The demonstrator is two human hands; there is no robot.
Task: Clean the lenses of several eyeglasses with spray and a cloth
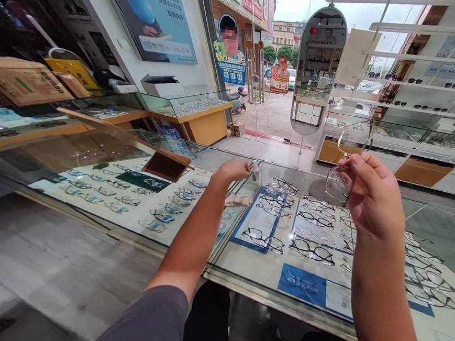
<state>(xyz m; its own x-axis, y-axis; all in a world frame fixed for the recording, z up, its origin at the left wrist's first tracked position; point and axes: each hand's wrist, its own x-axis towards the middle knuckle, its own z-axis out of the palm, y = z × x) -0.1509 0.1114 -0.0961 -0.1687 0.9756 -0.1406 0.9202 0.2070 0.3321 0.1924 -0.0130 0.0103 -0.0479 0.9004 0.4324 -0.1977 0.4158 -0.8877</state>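
Note:
My right hand (377,190) is raised over the display counter, thumb and fingers pinching a pair of thin-rimmed eyeglasses (340,183) near the bridge. The eyeglasses are turned on end, one lens above the other, and droplets or specks show on the lower lens. My left hand (232,172) reaches forward over the glass top with its wrist bent. Its fingers curl away from me and are mostly hidden behind the back of the hand. Just right of it stands a small clear bottle (255,171) with a white top. Nearer to me lies a crumpled beige cloth (239,200).
Under the glass counter top (220,256) lie rows of eyeglass frames (316,219). A brown tray-like object (167,166) rests on the left part. An oval standing mirror (317,72) is beyond the counter, near shelves of sunglasses (414,81). Cardboard boxes (25,81) sit at far left.

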